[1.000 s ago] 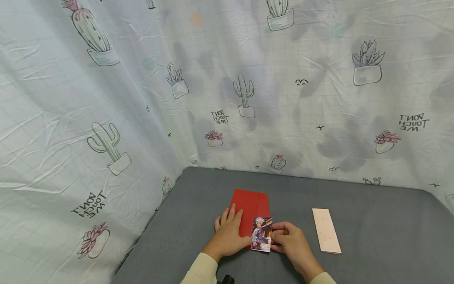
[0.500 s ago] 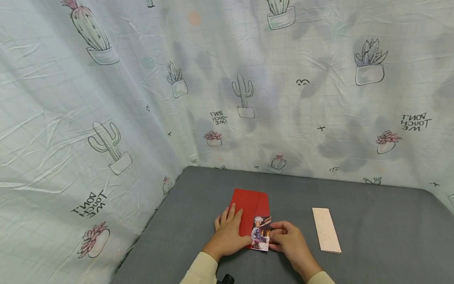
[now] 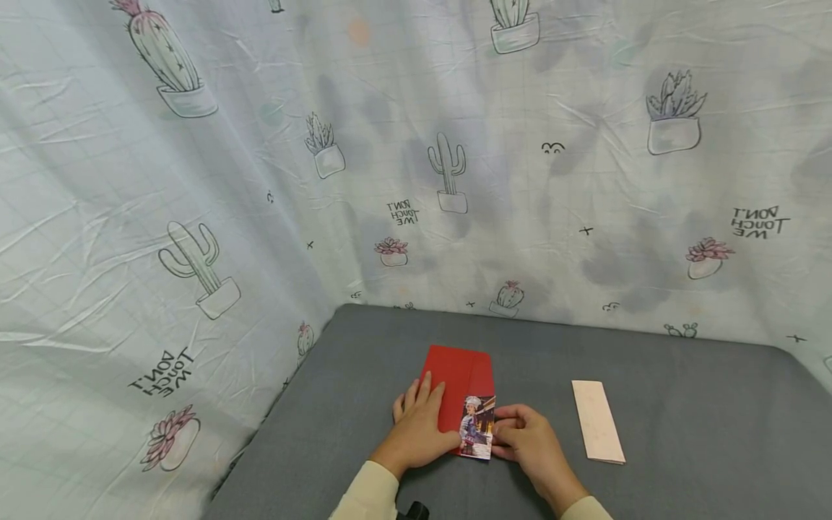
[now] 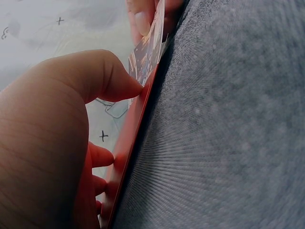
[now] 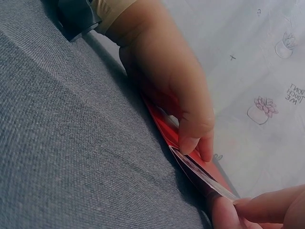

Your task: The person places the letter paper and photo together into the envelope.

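Note:
A red paper envelope (image 3: 456, 372) lies on the grey table. My left hand (image 3: 417, 431) rests on its left part with the fingers spread, the thumb (image 4: 114, 78) pressing near its lower edge. At the envelope's lower right is a small glossy photo card (image 3: 477, 427) of a figure in a white hat. My right hand (image 3: 531, 442) pinches the card's right edge between thumb and fingertips (image 5: 259, 207). The card's left edge meets my left thumb; whether it is tucked inside the envelope I cannot tell. In the left wrist view the photo card (image 4: 145, 55) tilts slightly up from the envelope.
A narrow pale wooden-looking piece (image 3: 598, 422) lies on the table (image 3: 702, 412) to the right of my right hand. Behind and left of the table hangs a white curtain (image 3: 364, 144) printed with cacti. A black strap or device (image 3: 414, 511) shows by my left wrist.
My right hand has shifted slightly left with the photo card, so the card sits a little further over the envelope. My left hand and the envelope have stayed put.

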Demonstrator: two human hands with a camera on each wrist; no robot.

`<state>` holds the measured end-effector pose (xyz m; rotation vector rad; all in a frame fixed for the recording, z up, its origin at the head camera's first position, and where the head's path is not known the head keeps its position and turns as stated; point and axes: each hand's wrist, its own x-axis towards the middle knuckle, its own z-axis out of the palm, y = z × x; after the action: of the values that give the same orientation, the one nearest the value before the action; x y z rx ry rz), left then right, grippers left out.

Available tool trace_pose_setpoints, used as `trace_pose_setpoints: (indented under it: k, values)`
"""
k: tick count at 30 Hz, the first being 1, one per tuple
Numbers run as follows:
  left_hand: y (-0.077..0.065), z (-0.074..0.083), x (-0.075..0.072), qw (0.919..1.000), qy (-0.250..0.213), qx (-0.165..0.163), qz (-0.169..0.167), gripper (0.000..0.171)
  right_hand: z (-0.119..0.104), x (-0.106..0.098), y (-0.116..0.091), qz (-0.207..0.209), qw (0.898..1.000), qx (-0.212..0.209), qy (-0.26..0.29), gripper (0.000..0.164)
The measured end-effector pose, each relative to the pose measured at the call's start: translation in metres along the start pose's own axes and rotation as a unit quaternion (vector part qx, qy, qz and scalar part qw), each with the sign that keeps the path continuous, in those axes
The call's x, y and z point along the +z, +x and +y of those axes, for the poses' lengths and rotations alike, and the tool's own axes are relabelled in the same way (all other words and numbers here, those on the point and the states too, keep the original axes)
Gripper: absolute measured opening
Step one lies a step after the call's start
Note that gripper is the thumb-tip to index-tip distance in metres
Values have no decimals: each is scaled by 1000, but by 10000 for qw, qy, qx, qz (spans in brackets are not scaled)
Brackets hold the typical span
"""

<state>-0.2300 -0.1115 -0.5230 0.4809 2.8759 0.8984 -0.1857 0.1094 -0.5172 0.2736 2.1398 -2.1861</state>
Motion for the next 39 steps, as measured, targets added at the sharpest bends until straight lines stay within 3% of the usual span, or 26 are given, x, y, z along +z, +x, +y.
trace_pose_setpoints:
  k: [39]
  values:
    - [-3,2,-3,10000,-6,97,3,95,0,7,-1,-180,9996,-28,223,32]
